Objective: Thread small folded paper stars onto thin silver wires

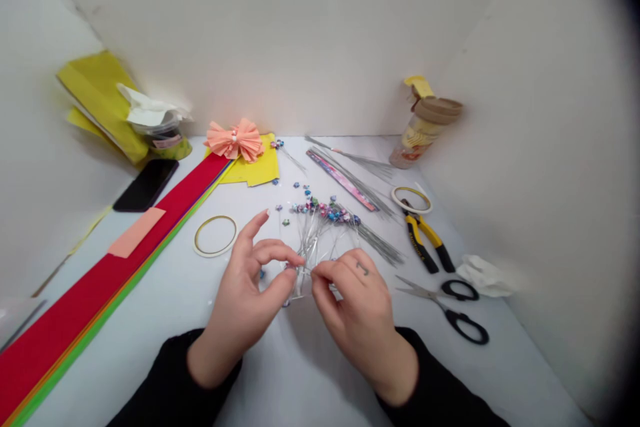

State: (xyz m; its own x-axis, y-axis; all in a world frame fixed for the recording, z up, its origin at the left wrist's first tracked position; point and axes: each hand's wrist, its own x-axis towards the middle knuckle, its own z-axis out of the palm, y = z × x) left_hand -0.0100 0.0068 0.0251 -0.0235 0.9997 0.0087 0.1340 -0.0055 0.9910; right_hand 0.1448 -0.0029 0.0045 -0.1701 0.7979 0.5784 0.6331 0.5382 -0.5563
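Beside the stacked colored paper (65, 327) on the white counter (280, 373), the left hand (245, 287) and right hand (355, 307) hold a bundle of thin wires (307, 243) topped with tiny paper stars (325, 210), each grip pinching the wires between its fingertips.

wire-stemmed paper stars (325, 210) in blue, pink and teal, maybe speckled; black-handled scissors (463, 330); yellow-and-black pliers (423, 240).
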